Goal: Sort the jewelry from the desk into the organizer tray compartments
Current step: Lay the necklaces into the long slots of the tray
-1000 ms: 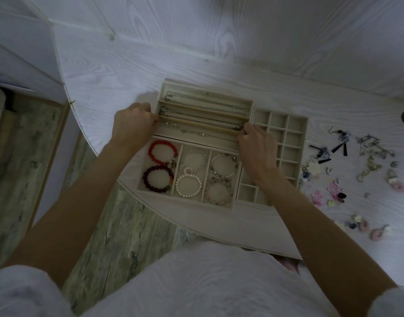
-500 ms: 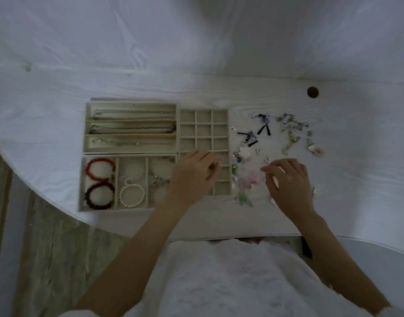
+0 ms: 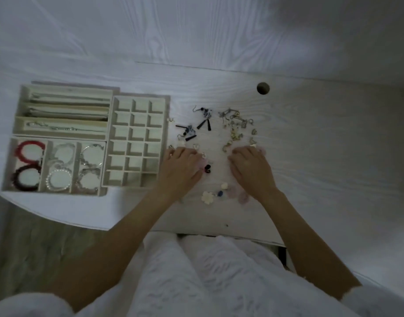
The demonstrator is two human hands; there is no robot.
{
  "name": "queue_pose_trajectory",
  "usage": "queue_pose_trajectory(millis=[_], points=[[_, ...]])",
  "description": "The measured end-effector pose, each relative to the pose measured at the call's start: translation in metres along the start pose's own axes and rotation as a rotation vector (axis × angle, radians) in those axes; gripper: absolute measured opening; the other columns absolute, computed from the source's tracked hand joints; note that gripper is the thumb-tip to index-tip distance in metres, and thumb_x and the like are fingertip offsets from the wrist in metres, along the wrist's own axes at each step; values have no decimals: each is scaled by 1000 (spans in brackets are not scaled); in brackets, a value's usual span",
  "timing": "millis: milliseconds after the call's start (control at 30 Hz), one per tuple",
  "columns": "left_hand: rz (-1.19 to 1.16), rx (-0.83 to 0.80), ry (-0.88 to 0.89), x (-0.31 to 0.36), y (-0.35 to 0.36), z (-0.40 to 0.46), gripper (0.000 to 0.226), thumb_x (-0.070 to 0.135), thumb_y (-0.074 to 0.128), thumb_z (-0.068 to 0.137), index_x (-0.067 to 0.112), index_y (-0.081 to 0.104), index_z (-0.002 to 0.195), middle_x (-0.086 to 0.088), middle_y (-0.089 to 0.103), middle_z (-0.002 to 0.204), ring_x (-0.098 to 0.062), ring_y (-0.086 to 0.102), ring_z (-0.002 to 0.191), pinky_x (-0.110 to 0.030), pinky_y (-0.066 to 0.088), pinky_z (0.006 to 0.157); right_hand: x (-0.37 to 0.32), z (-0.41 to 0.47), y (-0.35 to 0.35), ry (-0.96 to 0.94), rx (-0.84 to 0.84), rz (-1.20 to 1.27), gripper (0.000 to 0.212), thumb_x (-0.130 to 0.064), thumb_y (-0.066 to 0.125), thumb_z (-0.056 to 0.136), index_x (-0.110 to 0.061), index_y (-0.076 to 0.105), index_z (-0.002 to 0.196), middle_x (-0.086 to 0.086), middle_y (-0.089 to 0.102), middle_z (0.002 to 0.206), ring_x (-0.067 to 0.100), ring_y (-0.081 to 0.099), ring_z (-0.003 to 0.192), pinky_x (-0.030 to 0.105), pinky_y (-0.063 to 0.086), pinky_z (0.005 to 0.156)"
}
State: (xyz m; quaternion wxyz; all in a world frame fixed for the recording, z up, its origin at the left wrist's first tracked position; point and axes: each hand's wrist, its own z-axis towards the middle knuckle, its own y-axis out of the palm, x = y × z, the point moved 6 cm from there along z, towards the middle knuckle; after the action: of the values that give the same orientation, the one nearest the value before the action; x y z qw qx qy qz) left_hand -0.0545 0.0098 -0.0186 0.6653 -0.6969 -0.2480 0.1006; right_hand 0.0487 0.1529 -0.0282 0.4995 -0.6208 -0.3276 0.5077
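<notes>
Loose earrings lie scattered on the white desk (image 3: 322,156): black-and-white dangling ones (image 3: 196,126), a cluster of metal ones (image 3: 236,126), a white flower piece (image 3: 207,197), pink pieces (image 3: 242,198) and a small dark pair (image 3: 207,168). My left hand (image 3: 181,167) rests knuckles up just right of the grid tray (image 3: 166,133), fingertips down among small pieces. My right hand (image 3: 251,170) lies the same way at the pile's right side, fingers bent onto the desk. Whether either hand pinches a piece is hidden. The grid's small compartments look empty.
Left of the grid, a slotted tray (image 3: 20,106) holds necklaces, and a three-part tray (image 3: 6,165) holds red, dark, pearl and silver bracelets. A round cable hole (image 3: 263,88) sits at the back. The desk's curved front edge (image 3: 59,221) drops to a wooden floor.
Both hands left the necklace tray and moved right to the earring pile. My left hand came off the grid tray onto the desk; the view swung right.
</notes>
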Motion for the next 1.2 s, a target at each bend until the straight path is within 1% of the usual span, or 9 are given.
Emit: queue_pose_trajectory(millis=[133, 267, 367, 500, 633, 733, 967, 1133, 1200], points=[[-4, -4, -150, 11, 9, -8, 39, 34, 43, 83, 16, 67, 108, -2, 64, 112, -27, 60, 100, -44, 40, 87, 28, 25, -17, 43, 107, 72, 35, -23, 40, 89, -6, 70, 88, 9, 65, 92, 31, 57, 87, 37, 46, 74], [-27, 47, -225, 15, 11, -12, 41, 35, 46, 83, 16, 67, 112, -3, 65, 116, -26, 59, 107, -46, 43, 87, 54, 85, -26, 237, 135, 131, 27, -21, 47, 91, -7, 68, 100, 13, 65, 98, 33, 55, 93, 40, 41, 80], [-26, 76, -266, 17, 11, -11, 39, 34, 48, 81, 18, 69, 109, -1, 67, 113, -25, 60, 104, -44, 43, 84, 60, 125, -25, 279, 79, 53, 20, -26, 56, 91, -14, 71, 97, 5, 68, 95, 26, 59, 91, 37, 41, 84], [-29, 60, -286, 16, 13, -9, 34, 33, 52, 79, 18, 71, 103, -1, 69, 109, -26, 61, 101, -43, 44, 81, 51, 147, -18, 177, -84, -42, 15, -22, 58, 89, -19, 73, 91, 1, 69, 87, 22, 60, 83, 35, 35, 86], [-113, 74, -298, 13, 9, -5, 39, 32, 43, 80, 13, 71, 100, -4, 70, 98, -31, 62, 92, -40, 46, 74, 39, 136, -3, -55, -219, -161, 21, -14, 48, 94, -8, 69, 95, 10, 65, 98, 27, 53, 97, 34, 34, 87], [-214, 170, -385, 7, 0, 5, 31, 21, 54, 84, 7, 68, 108, -10, 69, 94, -34, 60, 89, -39, 50, 74, 39, 119, 3, -124, -254, -141, 21, -15, 45, 95, -6, 63, 98, 11, 61, 104, 28, 48, 104, 35, 31, 92], [-654, 185, -431, 13, -15, 65, 37, 16, 62, 90, 10, 57, 127, -7, 62, 120, -24, 54, 110, -29, 41, 90, 40, 101, -44, 84, -103, 474, 13, -15, 45, 96, -8, 55, 91, 7, 61, 90, 25, 56, 85, 40, 46, 74], [-965, 84, -425, 15, -27, 83, 46, 3, 55, 89, 14, 51, 134, 5, 55, 130, -9, 50, 119, -34, 41, 103, 23, 101, -93, 157, -152, 944, 10, -9, 41, 99, -5, 48, 95, 6, 67, 80, 11, 67, 75, 20, 51, 67], [-1139, -13, -424, 19, -31, 84, 54, 2, 49, 82, 17, 53, 133, 8, 54, 133, -7, 46, 125, -34, 38, 107, 16, 104, -110, 149, -171, 1050, 10, -7, 40, 99, -6, 48, 94, 4, 68, 75, 13, 69, 72, 21, 53, 69]])
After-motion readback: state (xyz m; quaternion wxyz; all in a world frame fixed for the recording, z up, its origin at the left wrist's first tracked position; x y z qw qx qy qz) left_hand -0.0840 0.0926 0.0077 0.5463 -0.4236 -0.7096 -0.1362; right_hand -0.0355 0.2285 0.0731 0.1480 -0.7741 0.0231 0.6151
